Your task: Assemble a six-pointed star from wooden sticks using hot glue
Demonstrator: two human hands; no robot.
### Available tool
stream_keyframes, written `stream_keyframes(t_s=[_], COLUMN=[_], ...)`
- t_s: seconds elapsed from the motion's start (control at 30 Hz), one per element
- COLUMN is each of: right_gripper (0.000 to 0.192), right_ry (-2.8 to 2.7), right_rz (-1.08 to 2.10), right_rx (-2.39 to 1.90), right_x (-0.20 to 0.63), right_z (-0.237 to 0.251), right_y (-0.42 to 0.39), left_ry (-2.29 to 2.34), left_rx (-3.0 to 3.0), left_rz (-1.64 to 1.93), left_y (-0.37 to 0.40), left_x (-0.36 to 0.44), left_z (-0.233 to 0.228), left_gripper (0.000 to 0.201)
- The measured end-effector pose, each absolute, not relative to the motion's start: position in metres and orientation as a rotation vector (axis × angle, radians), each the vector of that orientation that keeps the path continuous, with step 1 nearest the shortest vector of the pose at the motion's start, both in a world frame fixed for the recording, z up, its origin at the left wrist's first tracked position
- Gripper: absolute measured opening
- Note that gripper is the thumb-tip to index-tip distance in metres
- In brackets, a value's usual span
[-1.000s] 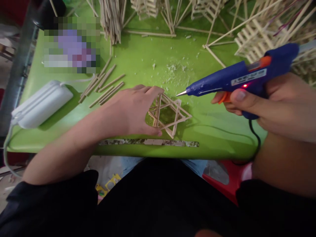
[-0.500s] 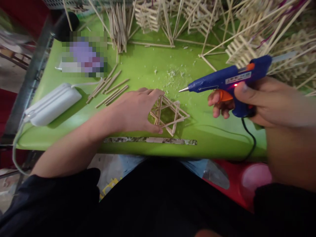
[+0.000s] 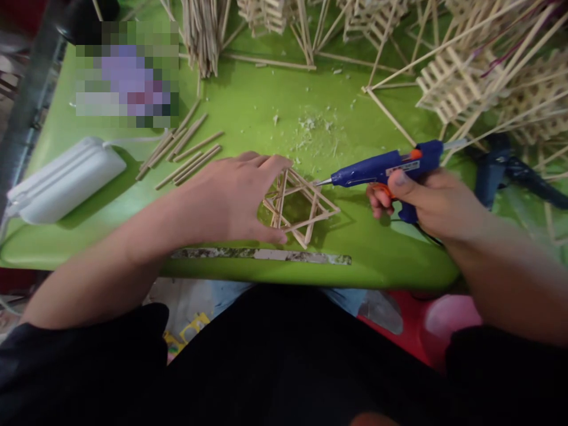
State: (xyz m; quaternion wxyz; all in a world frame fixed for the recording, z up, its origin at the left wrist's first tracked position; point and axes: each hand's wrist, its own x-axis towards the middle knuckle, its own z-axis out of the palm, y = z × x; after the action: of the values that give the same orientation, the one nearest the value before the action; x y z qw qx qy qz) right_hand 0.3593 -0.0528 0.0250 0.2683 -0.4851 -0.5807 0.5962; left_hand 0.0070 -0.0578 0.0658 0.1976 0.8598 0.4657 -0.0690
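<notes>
Green worktop, glossy, dusted with pale crumbs near its middle; a strip of worn tape runs along the near edge.

Left hand: flat, fingers spread and extended, palm down. Fingertips and thumb rest against the left side of the stick frame, pinning it to the worktop. Nothing is gripped.

Right hand: closed around the handle of the blue glue gun, index finger on the orange trigger. Metal nozzle points left and its tip sits at the upper right edge of the stick frame, touching or just short of it; contact cannot be confirmed.

Stick frame: thin pale wooden sticks joined into overlapping triangles, star-like in outline, open in the centre so the green shows through. It lies flat near the front edge of the worktop, between the two hands.

Outward: loose short sticks lie scattered just left of the left hand. A white adapter block with cable sits further left. A bundle of long sticks stands at the far edge. Finished lattice stick structures crowd the far right. A second dark glue gun lies to the right, behind the right hand.
</notes>
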Motion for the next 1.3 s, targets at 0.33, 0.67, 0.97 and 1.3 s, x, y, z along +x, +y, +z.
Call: stream_keyframes(t_s=[0.33, 0.67, 0.97, 1.3], right_gripper=[0.054, 0.057, 0.057, 0.062], right_ry=[-1.529, -1.601, -1.593, -1.52], right_rz=[1.627, 1.574, 1.619, 1.716], right_rx=[-1.345, -1.343, -1.372, -1.415], right_x=[0.3601, 0.3609, 0.3658, 0.3634], right_z=[0.0262, 0.0301, 0.0262, 0.0281], right_y=[-0.055, -0.0491, -0.0495, -0.0564], left_ry=[1.392, 1.326, 1.328, 1.32], left_rx=[2.342, 2.364, 2.359, 2.359], left_rz=[-0.112, -0.207, -0.186, -0.151], left_y=[-0.0629, -0.0572, -0.0556, -0.0561], left_x=[0.0055, 0.0047, 0.0031, 0.0025], left_z=[0.0587, 0.0663, 0.0635, 0.0624], left_gripper=[0.112, 0.113, 0.116, 0.118])
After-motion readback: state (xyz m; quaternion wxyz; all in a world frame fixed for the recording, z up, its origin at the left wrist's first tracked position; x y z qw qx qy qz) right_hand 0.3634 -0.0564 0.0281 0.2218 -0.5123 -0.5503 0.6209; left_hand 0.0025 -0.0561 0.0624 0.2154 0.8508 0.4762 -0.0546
